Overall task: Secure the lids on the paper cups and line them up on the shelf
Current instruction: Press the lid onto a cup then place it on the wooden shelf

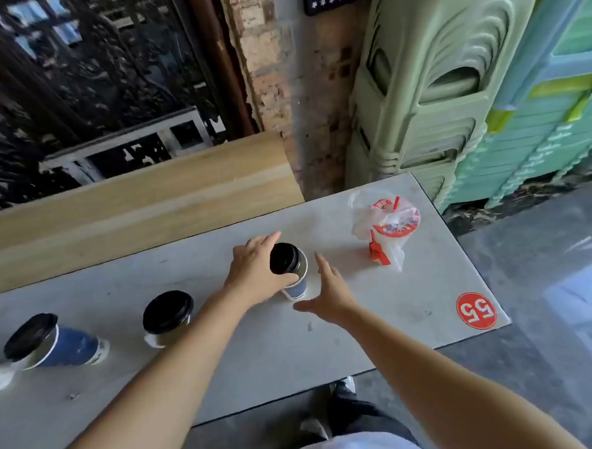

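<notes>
Three blue-and-white paper cups with black lids stand on the grey table (pixel 412 304). My left hand (pixel 256 271) grips the rightmost cup (pixel 290 269) from its left side, thumb curled round the front just under the lid. Just right of that cup hovers my right hand (pixel 329 291), fingers spread and straight, holding nothing. The middle cup (pixel 167 317) stands upright to the left. The left cup (pixel 50 342) is near the table's left end. A pale wooden shelf (pixel 149 201) runs along behind the table.
A plastic bag holding a red-printed sealed drink cup (pixel 389 229) lies at the table's far right. A round red "55" sticker (pixel 476 310) marks the near right corner. Stacked green plastic stools (pixel 427 80) stand behind the table on the right, beside a brick pillar (pixel 279 70).
</notes>
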`<control>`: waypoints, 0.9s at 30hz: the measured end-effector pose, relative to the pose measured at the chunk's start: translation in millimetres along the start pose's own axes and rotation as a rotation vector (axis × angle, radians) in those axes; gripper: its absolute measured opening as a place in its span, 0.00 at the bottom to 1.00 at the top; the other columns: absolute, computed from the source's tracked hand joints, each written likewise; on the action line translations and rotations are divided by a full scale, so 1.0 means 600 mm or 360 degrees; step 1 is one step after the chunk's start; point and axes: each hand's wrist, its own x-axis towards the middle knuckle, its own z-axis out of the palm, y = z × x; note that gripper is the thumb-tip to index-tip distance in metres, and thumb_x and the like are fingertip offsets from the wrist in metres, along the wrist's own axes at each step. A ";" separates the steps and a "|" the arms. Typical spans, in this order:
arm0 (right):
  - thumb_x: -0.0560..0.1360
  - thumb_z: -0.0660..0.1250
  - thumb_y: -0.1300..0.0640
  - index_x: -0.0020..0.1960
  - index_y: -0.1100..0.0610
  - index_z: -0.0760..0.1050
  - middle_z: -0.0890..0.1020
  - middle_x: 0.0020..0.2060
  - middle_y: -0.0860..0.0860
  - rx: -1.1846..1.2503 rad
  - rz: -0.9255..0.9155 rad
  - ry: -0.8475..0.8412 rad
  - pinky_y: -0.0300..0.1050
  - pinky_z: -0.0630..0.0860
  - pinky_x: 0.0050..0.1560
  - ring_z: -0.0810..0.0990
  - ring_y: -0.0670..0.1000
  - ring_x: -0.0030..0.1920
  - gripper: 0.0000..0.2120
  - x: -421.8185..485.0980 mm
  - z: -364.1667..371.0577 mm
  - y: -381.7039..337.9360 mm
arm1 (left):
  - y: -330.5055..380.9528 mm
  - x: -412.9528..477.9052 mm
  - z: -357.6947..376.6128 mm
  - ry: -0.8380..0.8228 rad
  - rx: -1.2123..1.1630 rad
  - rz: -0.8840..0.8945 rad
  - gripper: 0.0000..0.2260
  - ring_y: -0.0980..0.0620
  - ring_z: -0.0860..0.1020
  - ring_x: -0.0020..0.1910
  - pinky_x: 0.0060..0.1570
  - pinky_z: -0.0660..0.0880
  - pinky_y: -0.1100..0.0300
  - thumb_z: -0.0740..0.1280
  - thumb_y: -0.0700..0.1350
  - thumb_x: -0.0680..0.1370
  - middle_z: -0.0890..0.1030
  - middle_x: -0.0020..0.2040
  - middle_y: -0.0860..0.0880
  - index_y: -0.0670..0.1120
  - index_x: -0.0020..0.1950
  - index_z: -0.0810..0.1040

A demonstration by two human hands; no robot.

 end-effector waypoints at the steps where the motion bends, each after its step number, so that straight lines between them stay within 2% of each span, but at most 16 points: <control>1: 0.68 0.81 0.56 0.83 0.51 0.44 0.62 0.76 0.57 0.0022 -0.0044 -0.0048 0.47 0.67 0.69 0.60 0.55 0.77 0.58 0.009 -0.002 0.001 | 0.002 0.008 -0.001 -0.0037 0.0026 -0.0004 0.41 0.42 0.63 0.74 0.72 0.61 0.53 0.76 0.57 0.70 0.67 0.76 0.47 0.53 0.79 0.62; 6: 0.67 0.81 0.58 0.83 0.51 0.49 0.65 0.77 0.49 0.0085 -0.0171 -0.0135 0.45 0.63 0.70 0.58 0.54 0.78 0.56 0.045 0.003 0.010 | 0.007 0.022 0.000 -0.0163 -0.0022 -0.0137 0.36 0.46 0.69 0.73 0.70 0.66 0.56 0.77 0.52 0.70 0.71 0.74 0.47 0.51 0.76 0.68; 9: 0.66 0.81 0.59 0.80 0.50 0.59 0.72 0.72 0.48 0.0161 -0.0246 -0.0129 0.41 0.65 0.63 0.64 0.54 0.73 0.49 0.059 0.012 0.016 | 0.011 0.028 -0.001 -0.0160 -0.0003 -0.0146 0.34 0.46 0.71 0.70 0.67 0.67 0.57 0.77 0.51 0.70 0.74 0.71 0.47 0.51 0.74 0.71; 13: 0.66 0.80 0.58 0.72 0.49 0.69 0.77 0.61 0.51 0.0276 -0.0207 -0.0071 0.45 0.70 0.55 0.72 0.55 0.65 0.37 0.070 0.025 0.022 | 0.011 0.029 0.004 -0.0192 0.0107 -0.0151 0.37 0.46 0.71 0.70 0.69 0.69 0.54 0.77 0.56 0.67 0.74 0.71 0.49 0.54 0.74 0.70; 17: 0.64 0.81 0.54 0.70 0.47 0.68 0.78 0.61 0.51 0.0272 -0.0220 -0.0071 0.51 0.75 0.58 0.75 0.55 0.62 0.38 0.076 0.031 0.022 | 0.016 0.021 0.010 -0.0162 0.0206 -0.0121 0.36 0.46 0.67 0.70 0.68 0.69 0.54 0.74 0.56 0.69 0.71 0.70 0.52 0.56 0.76 0.67; 20: 0.63 0.80 0.51 0.70 0.47 0.67 0.79 0.60 0.51 0.0230 -0.0250 -0.0085 0.55 0.76 0.60 0.76 0.57 0.61 0.39 0.079 0.030 0.020 | 0.026 0.018 0.011 -0.0147 0.0329 -0.0080 0.35 0.48 0.67 0.69 0.66 0.72 0.51 0.74 0.57 0.70 0.70 0.68 0.54 0.57 0.76 0.67; 24: 0.64 0.80 0.53 0.71 0.49 0.65 0.79 0.60 0.52 0.0193 -0.0277 -0.0116 0.56 0.75 0.61 0.75 0.57 0.62 0.40 0.083 0.026 0.022 | 0.041 0.022 0.016 -0.0167 0.0429 -0.0089 0.35 0.45 0.68 0.67 0.64 0.73 0.49 0.74 0.57 0.71 0.71 0.68 0.51 0.56 0.76 0.67; 27: 0.64 0.80 0.51 0.69 0.44 0.64 0.79 0.59 0.51 0.0179 -0.0290 -0.0113 0.55 0.75 0.59 0.75 0.57 0.61 0.39 0.086 0.025 0.023 | 0.046 0.026 0.019 -0.0146 0.0490 -0.0091 0.35 0.42 0.71 0.65 0.63 0.74 0.49 0.74 0.57 0.70 0.73 0.67 0.49 0.55 0.75 0.69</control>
